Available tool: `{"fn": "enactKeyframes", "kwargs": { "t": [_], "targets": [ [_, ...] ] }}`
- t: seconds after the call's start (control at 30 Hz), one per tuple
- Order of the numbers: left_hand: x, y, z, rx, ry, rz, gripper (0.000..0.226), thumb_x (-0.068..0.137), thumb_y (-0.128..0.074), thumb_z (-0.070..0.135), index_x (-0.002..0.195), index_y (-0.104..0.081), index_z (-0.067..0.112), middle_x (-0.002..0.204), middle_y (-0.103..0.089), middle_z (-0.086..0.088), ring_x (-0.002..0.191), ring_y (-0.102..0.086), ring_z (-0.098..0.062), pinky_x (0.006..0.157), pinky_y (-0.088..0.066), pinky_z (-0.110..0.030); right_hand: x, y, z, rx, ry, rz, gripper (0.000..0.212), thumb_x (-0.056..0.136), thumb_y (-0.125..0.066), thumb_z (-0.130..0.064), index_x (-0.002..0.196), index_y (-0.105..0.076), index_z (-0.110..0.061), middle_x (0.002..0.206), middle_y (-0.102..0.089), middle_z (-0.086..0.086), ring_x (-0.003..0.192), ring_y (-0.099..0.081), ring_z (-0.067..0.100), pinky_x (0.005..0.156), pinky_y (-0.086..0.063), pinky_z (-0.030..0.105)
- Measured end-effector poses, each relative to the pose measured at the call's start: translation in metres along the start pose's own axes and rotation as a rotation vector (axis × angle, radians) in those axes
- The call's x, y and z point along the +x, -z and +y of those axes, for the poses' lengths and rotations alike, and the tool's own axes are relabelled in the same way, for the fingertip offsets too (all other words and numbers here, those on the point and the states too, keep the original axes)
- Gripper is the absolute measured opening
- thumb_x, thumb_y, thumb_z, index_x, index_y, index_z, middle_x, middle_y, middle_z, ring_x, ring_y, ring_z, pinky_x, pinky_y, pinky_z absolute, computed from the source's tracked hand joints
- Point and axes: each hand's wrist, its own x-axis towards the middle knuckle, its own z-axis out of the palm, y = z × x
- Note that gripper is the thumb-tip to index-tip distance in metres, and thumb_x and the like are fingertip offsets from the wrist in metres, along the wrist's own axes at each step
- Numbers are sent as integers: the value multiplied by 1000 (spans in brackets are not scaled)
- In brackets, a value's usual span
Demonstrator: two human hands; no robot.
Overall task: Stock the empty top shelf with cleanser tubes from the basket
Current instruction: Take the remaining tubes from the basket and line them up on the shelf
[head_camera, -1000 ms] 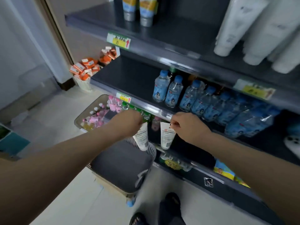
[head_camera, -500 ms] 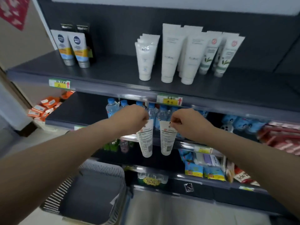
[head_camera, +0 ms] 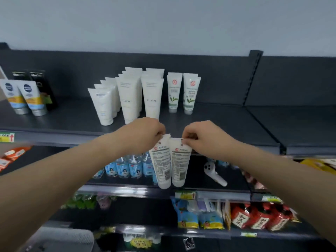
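Your left hand (head_camera: 145, 135) and right hand (head_camera: 203, 139) each pinched a cleanser tube (head_camera: 161, 164), neither yet placed on the part-stocked top shelf (head_camera: 227, 124).

Both hands raised since a second ago: left hand (head_camera: 143, 135) and right hand (head_camera: 203, 139) moved from frame centre above basket (head_camera: 60, 239) to top shelf (head_camera: 236, 128) front edge. Left tube (head_camera: 161, 162) and right tube (head_camera: 180, 160) lifted along, now hanging closer together. View tilted up: basket slid to lower left corner, feet gone, wall (head_camera: 163, 24) now fills top.
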Motion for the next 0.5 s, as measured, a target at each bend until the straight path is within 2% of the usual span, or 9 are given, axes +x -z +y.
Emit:
{"fn": "enactKeyframes", "kwargs": {
  "t": [0.17,0.27,0.4,0.5],
  "targets": [
    [34,23,21,45,-21,61,21,99,-41,20,97,-60,12,96,-58,0,89,-54,-19,75,-42,-31,8,38,27,41,-12,95,10,89,-62,-27,83,-68,-21,80,-62,-11,74,-55,0,62,-41,15],
    [54,39,24,73,-36,81,17,97,-42,18,86,-54,15,90,-55,1,85,-52,-19,70,-37,-29,18,60,35,75,-18,135,10,89,-63,-26,81,-68,-22,77,-62,-14,71,-56,-1,60,-39,12],
    [82,65,21,132,-51,119,18,97,-42,18,81,-50,17,85,-54,2,82,-51,-18,70,-37,-30,36,86,43,121,-51,197,10,88,-64,-23,80,-69,-19,76,-67,-9,70,-64,4,64,-49,15],
    [106,82,11,130,-50,135,19,97,-42,19,86,-57,18,96,-60,0,88,-54,-18,73,-39,-29,55,97,49,125,-75,238,11,88,-63,-20,80,-69,-16,76,-70,-6,67,-68,7,62,-51,15]
  ]
}}
